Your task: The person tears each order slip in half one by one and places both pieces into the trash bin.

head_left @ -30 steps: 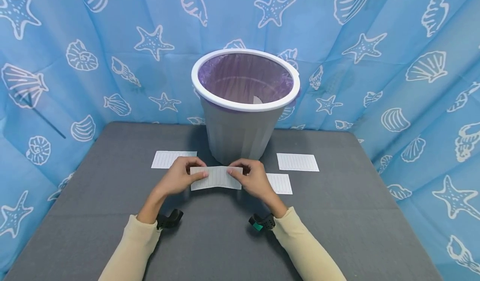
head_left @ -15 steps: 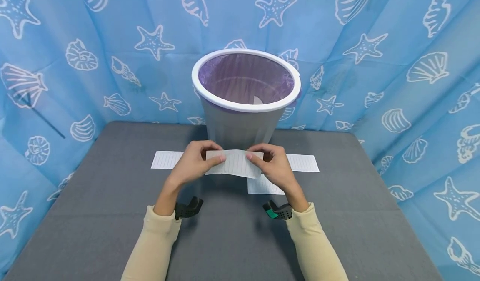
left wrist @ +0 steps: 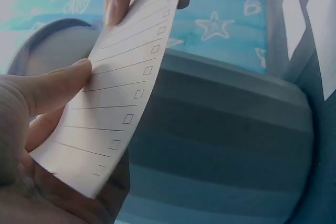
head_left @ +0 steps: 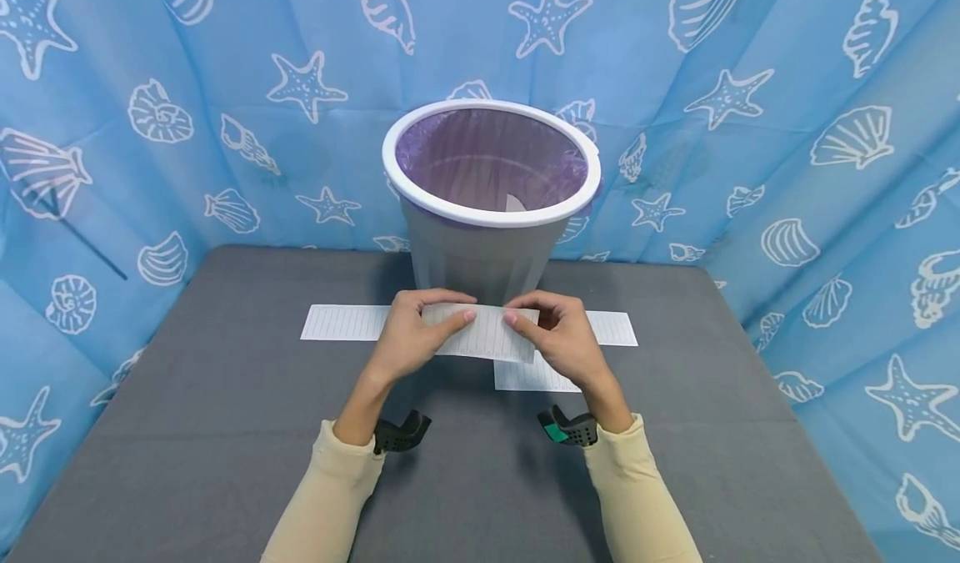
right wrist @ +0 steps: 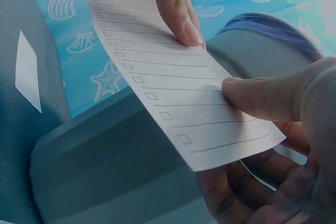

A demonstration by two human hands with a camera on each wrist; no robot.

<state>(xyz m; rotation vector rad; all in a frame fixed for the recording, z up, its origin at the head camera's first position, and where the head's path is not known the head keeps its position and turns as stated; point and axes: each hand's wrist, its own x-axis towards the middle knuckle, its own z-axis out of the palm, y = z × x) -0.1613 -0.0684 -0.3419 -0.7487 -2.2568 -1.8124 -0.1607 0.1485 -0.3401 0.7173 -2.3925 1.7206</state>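
Two cream sleeves (head_left: 326, 496), mine, over a grey table (head_left: 468, 496). My left hand (head_left: 408, 338) and right hand (head_left: 566, 344), both pinching one lined sheet (head_left: 487, 332), raised off the table. Near slip (head_left: 521, 377), partly behind my right hand; left slip (head_left: 345, 323) and right slip (head_left: 615, 329), farther off. Grey bin (head_left: 480, 250), directly behind the sheet, with purple liner (head_left: 480, 146). Blue curtain (head_left: 465, 12), shell-printed.

Small closed-in work spot; home or office, cannot tell. Bright blue cloth curtain (head_left: 442, 54) with white starfish (head_left: 551, 14) and shells (head_left: 160, 113) hangs behind and on both sides. Wide dark gray flat table (head_left: 472, 488). On it, tall round gray bin (head_left: 480, 254) with purple plastic bag (head_left: 487, 146), white lined paper cards (head_left: 345, 323).
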